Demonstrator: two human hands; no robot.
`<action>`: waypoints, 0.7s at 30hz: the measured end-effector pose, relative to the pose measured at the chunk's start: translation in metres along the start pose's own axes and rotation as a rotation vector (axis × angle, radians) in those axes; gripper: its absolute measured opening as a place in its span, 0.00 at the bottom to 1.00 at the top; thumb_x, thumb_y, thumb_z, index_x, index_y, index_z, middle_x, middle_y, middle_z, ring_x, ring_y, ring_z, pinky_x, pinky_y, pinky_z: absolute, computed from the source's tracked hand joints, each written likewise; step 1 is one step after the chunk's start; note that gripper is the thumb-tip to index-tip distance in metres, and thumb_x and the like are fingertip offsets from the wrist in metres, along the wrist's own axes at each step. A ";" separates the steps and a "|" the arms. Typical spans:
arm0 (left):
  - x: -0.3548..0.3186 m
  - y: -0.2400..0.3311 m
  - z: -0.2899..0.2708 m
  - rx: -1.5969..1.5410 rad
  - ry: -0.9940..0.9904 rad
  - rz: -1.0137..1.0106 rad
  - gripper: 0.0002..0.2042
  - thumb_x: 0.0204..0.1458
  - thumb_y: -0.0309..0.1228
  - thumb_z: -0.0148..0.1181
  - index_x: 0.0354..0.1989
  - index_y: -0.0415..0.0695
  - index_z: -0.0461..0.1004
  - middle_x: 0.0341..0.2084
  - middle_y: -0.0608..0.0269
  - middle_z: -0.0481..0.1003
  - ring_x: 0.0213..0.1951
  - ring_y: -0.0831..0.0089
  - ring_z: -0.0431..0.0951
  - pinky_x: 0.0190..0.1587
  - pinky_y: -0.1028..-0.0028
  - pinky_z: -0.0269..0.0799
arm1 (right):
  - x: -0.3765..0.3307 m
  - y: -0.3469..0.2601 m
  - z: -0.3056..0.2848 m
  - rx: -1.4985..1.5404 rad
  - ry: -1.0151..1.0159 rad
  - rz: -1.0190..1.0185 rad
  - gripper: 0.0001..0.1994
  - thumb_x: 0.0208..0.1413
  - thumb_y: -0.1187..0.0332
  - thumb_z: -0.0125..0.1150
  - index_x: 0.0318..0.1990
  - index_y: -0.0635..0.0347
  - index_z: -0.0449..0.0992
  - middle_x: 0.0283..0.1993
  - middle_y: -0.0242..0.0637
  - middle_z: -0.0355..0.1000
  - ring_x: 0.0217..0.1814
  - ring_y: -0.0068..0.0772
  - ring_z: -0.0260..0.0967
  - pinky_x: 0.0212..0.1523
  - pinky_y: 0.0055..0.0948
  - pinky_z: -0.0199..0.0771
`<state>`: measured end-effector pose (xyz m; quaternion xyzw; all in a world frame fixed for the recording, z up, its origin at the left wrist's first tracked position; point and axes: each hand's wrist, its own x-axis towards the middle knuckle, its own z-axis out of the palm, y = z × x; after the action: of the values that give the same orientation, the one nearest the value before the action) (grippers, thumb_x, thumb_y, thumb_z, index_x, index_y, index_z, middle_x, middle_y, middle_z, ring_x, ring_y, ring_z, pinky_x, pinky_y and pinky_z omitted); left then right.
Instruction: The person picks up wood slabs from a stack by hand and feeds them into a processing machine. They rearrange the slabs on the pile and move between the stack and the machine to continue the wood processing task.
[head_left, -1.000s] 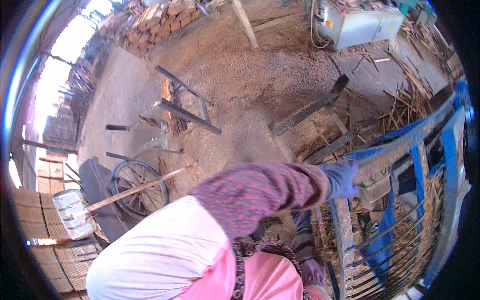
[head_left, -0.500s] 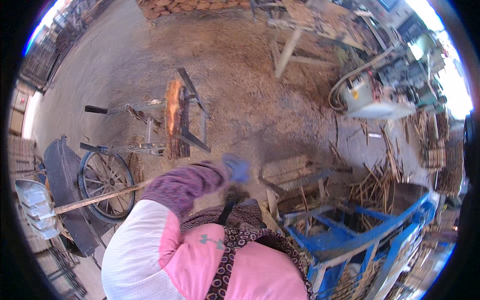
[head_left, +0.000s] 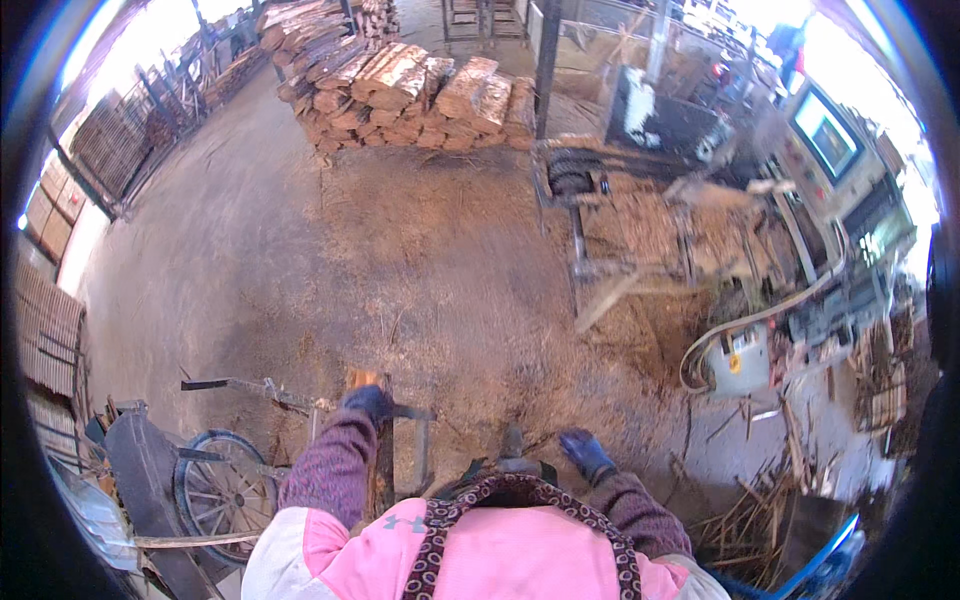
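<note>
My left hand, in a dark blue glove, lies over a bark-edged wooden slab on a metal-framed cart. The slab's pale orange end shows just beyond the glove. How the fingers sit on the wood is blurred and cannot be made out. To the right, my right hand, also in a blue glove, is held out over the floor with its fingers stretched, holding nothing. The cart's frame has a dark upright bar beside the slab. A spoked wheel stands left of my left arm.
Stacked bark-edged slabs rise at the back. A machine table with boards stands far right, near a grey control box with a hose. Loose wood strips and a blue metal frame lie at the near right.
The view has tilted up toward the slab stack. My left hand has come onto the slab. My right hand has come into view, and most of the blue frame has left it.
</note>
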<state>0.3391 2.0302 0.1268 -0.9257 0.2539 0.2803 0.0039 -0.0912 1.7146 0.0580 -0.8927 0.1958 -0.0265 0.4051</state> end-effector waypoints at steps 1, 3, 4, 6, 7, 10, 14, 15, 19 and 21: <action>0.005 -0.001 0.004 0.037 -0.061 0.038 0.19 0.48 0.46 0.57 0.40 0.44 0.78 0.35 0.46 0.78 0.40 0.52 0.80 0.41 0.58 0.74 | 0.061 -0.040 -0.037 0.183 -0.025 0.077 0.13 0.55 0.66 0.57 0.47 0.59 0.75 0.46 0.46 0.73 0.52 0.47 0.68 0.54 0.39 0.68; -0.012 0.035 -0.028 0.049 -0.044 -0.104 0.20 0.45 0.48 0.57 0.37 0.44 0.80 0.35 0.45 0.78 0.40 0.51 0.80 0.42 0.58 0.74 | 0.178 -0.094 -0.087 0.516 -0.283 0.376 0.21 0.57 0.57 0.58 0.49 0.66 0.73 0.50 0.47 0.72 0.54 0.40 0.69 0.56 0.32 0.67; -0.005 0.023 -0.005 0.034 0.041 -0.148 0.19 0.47 0.47 0.55 0.36 0.46 0.81 0.33 0.46 0.79 0.39 0.51 0.80 0.42 0.57 0.75 | 0.232 -0.117 -0.099 0.302 -0.206 0.171 0.21 0.56 0.57 0.60 0.49 0.67 0.73 0.49 0.46 0.72 0.52 0.39 0.70 0.54 0.31 0.69; -0.008 0.050 -0.043 -0.064 -0.057 -0.158 0.19 0.47 0.47 0.55 0.33 0.44 0.81 0.30 0.45 0.78 0.36 0.50 0.80 0.40 0.55 0.75 | 0.325 -0.134 -0.113 0.157 -0.159 -0.006 0.23 0.54 0.58 0.63 0.50 0.68 0.72 0.47 0.44 0.73 0.49 0.35 0.71 0.52 0.29 0.70; -0.005 0.049 -0.049 -0.139 -0.155 -0.225 0.22 0.47 0.51 0.56 0.39 0.44 0.80 0.35 0.44 0.78 0.40 0.52 0.79 0.43 0.57 0.73 | 0.369 -0.143 -0.112 0.228 -0.208 -0.001 0.23 0.54 0.59 0.64 0.52 0.68 0.71 0.46 0.42 0.74 0.48 0.32 0.71 0.51 0.28 0.71; 0.036 0.034 -0.057 -0.319 -0.379 -0.391 0.23 0.48 0.51 0.57 0.41 0.44 0.78 0.37 0.46 0.77 0.41 0.56 0.78 0.44 0.60 0.71 | 0.489 -0.149 -0.109 0.239 -0.289 0.001 0.25 0.54 0.60 0.65 0.54 0.68 0.69 0.45 0.42 0.74 0.47 0.30 0.71 0.51 0.28 0.71; 0.165 -0.009 -0.083 -0.468 -0.450 -0.494 0.16 0.49 0.45 0.57 0.36 0.45 0.78 0.32 0.52 0.76 0.35 0.60 0.77 0.37 0.62 0.71 | 0.599 -0.111 -0.082 0.303 -0.279 0.106 0.23 0.55 0.58 0.62 0.51 0.69 0.71 0.43 0.40 0.75 0.43 0.29 0.71 0.47 0.29 0.72; 0.191 -0.023 -0.092 -0.503 -0.456 -0.516 0.14 0.49 0.43 0.57 0.35 0.45 0.78 0.30 0.54 0.76 0.33 0.61 0.76 0.36 0.63 0.71 | 0.619 -0.101 -0.079 0.337 -0.287 0.158 0.23 0.56 0.58 0.62 0.50 0.69 0.71 0.42 0.39 0.75 0.41 0.28 0.71 0.45 0.29 0.72; 0.306 -0.083 -0.140 -0.818 -0.443 -0.574 0.09 0.51 0.37 0.57 0.30 0.46 0.78 0.25 0.60 0.76 0.26 0.65 0.75 0.30 0.65 0.70 | 0.713 -0.080 -0.113 0.519 -0.517 0.296 0.15 0.59 0.57 0.57 0.42 0.60 0.75 0.37 0.31 0.73 0.32 0.25 0.67 0.33 0.25 0.67; 0.382 -0.109 -0.173 -1.124 -0.352 -0.565 0.07 0.51 0.34 0.57 0.27 0.47 0.77 0.22 0.64 0.76 0.23 0.67 0.74 0.26 0.67 0.70 | 0.777 -0.096 -0.136 0.707 -0.367 0.445 0.15 0.58 0.56 0.58 0.40 0.61 0.76 0.34 0.29 0.72 0.32 0.23 0.66 0.32 0.25 0.67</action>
<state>0.7529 1.9201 0.0592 -0.7580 -0.1887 0.5058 -0.3659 0.6285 1.3867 0.1336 -0.6257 0.2870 0.1545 0.7087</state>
